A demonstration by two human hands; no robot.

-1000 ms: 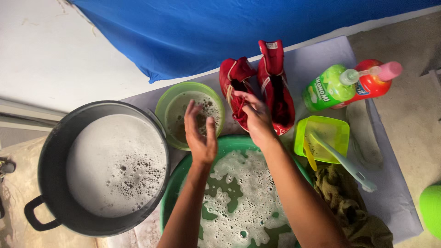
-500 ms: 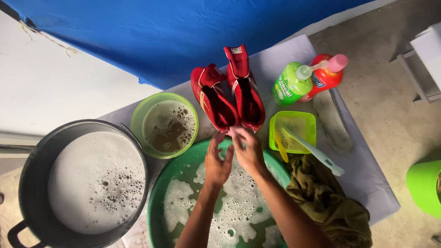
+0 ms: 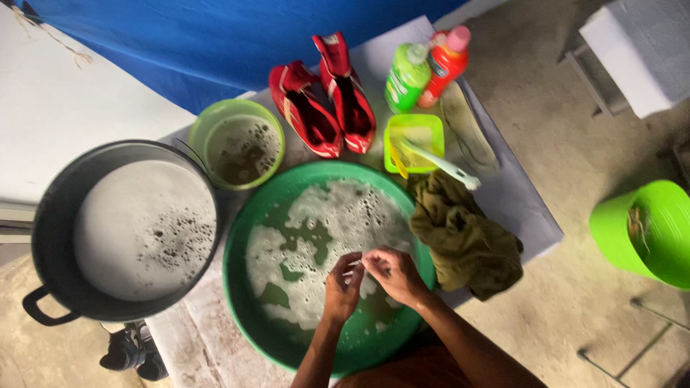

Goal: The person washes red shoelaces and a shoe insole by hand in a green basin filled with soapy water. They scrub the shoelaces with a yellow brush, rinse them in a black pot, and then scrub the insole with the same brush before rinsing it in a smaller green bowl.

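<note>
The bench, a pale covered slab, carried everything, and its near right edge dropped to the bare floor just past the rag. Left of the fingers stood the big dark pot of foamy water, its rim touching the green basin, which lay directly under both hands. A moment earlier the hands had been up at the far side of the basin, by the red shoes; now they had drawn back to its near side, over the suds, well apart from the shoes, which stood untouched beyond the far rim. That suggested the work had turned from the shoes to something small in the wash.

The left hand and right hand met above the foam, fingers pinched together on a small pale thing between them; what it was could not be told.

Right of the fingers, the olive rag hung over the basin's rim. Beyond it sat a small square tub with a white brush across it, then two soap bottles. Beyond and left sat a round green bowl of murky water. Open room lay mostly toward the body and over the basin itself; the far side was crowded.
</note>
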